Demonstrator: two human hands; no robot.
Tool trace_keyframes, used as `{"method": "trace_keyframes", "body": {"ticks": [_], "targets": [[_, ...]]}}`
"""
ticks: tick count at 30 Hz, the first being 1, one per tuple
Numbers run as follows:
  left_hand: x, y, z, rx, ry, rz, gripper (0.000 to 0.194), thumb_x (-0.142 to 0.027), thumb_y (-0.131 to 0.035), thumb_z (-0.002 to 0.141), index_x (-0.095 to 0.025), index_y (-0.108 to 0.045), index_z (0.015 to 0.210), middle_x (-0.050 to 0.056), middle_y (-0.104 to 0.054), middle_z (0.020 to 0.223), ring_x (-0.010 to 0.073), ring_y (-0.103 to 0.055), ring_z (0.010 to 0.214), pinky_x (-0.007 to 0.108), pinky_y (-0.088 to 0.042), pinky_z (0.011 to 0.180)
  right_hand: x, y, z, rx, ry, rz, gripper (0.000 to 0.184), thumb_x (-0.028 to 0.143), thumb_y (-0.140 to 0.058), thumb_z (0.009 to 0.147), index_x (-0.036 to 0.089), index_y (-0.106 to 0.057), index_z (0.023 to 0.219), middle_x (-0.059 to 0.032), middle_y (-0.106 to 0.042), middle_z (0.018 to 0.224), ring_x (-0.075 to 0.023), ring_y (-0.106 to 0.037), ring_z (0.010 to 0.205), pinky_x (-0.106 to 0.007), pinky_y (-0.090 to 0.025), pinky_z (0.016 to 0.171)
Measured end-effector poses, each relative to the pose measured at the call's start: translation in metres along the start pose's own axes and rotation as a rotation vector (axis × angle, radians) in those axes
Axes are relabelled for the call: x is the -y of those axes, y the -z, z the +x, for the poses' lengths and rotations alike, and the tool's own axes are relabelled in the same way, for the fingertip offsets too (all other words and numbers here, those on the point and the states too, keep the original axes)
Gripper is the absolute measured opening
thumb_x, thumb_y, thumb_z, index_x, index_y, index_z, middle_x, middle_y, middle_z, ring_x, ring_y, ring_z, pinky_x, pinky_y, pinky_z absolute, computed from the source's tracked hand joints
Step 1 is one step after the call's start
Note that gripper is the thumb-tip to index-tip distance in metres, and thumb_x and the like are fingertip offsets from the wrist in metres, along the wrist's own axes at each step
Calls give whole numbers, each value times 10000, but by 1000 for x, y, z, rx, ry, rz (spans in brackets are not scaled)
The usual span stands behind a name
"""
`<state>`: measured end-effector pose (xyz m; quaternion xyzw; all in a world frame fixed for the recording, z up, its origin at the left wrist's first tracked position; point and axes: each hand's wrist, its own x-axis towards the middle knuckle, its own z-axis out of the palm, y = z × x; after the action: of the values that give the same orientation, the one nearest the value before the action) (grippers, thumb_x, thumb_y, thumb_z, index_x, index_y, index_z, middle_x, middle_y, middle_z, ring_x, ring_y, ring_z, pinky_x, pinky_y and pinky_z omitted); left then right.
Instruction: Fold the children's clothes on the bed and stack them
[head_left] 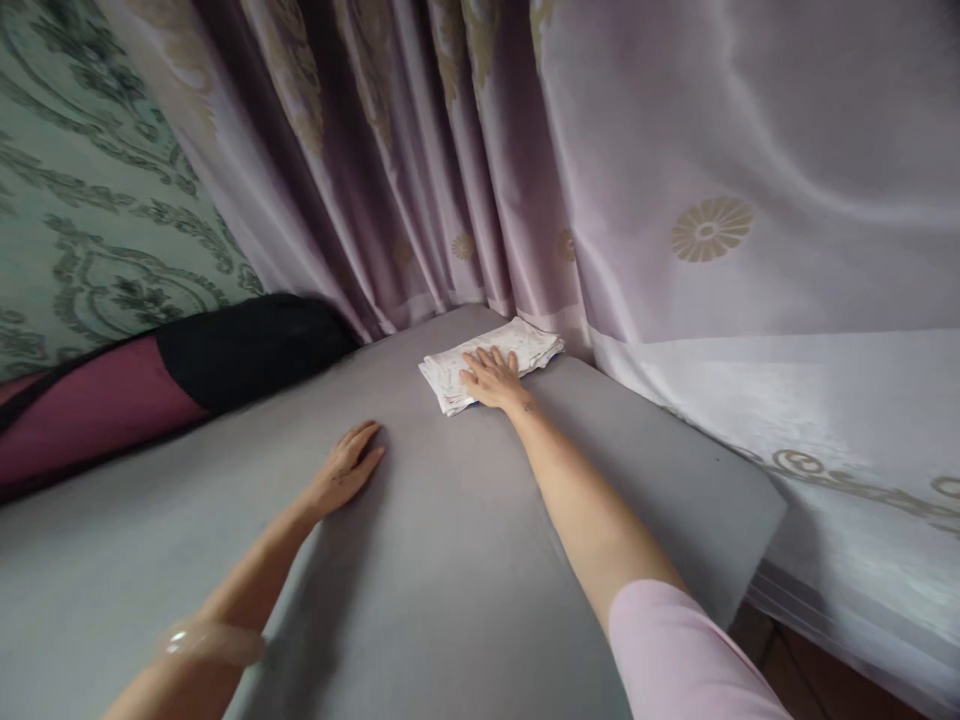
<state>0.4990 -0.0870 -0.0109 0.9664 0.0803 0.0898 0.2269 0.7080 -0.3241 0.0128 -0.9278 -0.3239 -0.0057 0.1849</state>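
A folded white cloth [536, 342] with a faint print and layered edges lies flat near the far corner of a grey surface. On top of it rests my right hand [491, 378], palm down with the fingers spread. A little blue shows under the edge of the cloth. My left hand [349, 470] is lower and to the left, just over or on the grey surface [450, 560], its fingers stretched and thumb apart, holding nothing. Whether it touches the surface I cannot tell.
Along the left back edge lies a long black and maroon bundle [255, 350] against green patterned wallpaper [112, 200]. Mauve curtains [637, 180] hang behind and to the right. The surface's right edge drops beside the curtain, with dark floor [802, 670] showing below.
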Motion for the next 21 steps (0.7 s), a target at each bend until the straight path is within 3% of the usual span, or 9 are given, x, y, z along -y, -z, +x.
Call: {"method": "trace_keyframes", "body": {"ticks": [6,11,15,21], "targets": [[75,47,-103,-16,175,260,646,-506,-312,898,-164,-513,1408,127,-477,1488,303,-360,1426,479,-311,1162,-3,0,2,-5,4,-17,539,466,-267,1013,272,-381,1503,-64,-305,1600,-331,-165,1487,-616,-59,1164],[125,73,-186,-65,292,316,670,-502,-269,901,-169,-494,1438,120,-473,1494,305,-346,1437,491,-317,1161,-4,-3,1,-27,-15,-40,524,396,-186,1029,291,-374,1506,-39,-322,1594,-295,-195,1485,-591,-82,1173],[134,81,-221,-98,383,321,682,-521,-287,896,-182,-474,1457,108,-450,1511,318,-317,1448,517,-301,1161,-4,-6,2,-65,-39,-102,519,382,-186,1027,299,-389,1497,-26,-344,1585,-276,-223,1476,-580,-100,1176],[112,81,-221,-58,451,379,709,-514,-183,926,-157,-420,1491,106,-355,1568,305,-249,1477,494,-227,1183,4,-2,5,-10,-90,-174,533,399,-158,1021,323,-344,1515,-6,-298,1606,-258,-222,1477,-563,-138,1177]]}}
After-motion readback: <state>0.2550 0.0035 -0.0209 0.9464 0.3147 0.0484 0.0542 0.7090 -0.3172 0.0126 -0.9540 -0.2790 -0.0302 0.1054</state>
